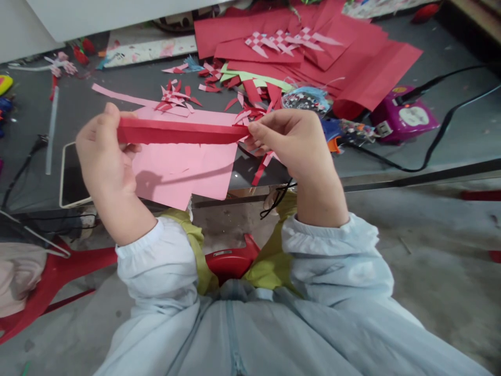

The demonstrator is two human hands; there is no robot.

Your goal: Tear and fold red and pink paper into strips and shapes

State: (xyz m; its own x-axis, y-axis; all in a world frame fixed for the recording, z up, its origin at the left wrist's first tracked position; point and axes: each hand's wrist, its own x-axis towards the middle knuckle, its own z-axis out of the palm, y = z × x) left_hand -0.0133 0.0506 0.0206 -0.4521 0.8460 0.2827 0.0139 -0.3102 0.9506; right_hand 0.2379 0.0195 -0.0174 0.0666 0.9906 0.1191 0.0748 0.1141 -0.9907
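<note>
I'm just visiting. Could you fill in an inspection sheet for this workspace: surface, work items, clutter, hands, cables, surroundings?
Surface: dark gray table.
Work items: red paper strip, held above pink paper.
Clutter: woven paper pieces on red paper sheets; phone beside the left arm.
Hands: left hand and right hand grip opposite ends of the strip.
Cables: black cable plugged into purple charger.
Surroundings: red chair at left; gray floor.

Grey tabletop (29,94): beneath left hand (104,151) and right hand (297,141)
Smartphone (72,175): beside left hand
Pink paper (211,162): between both
Red paper (352,57): beyond them
Purple adapter (409,116): farther right
</note>
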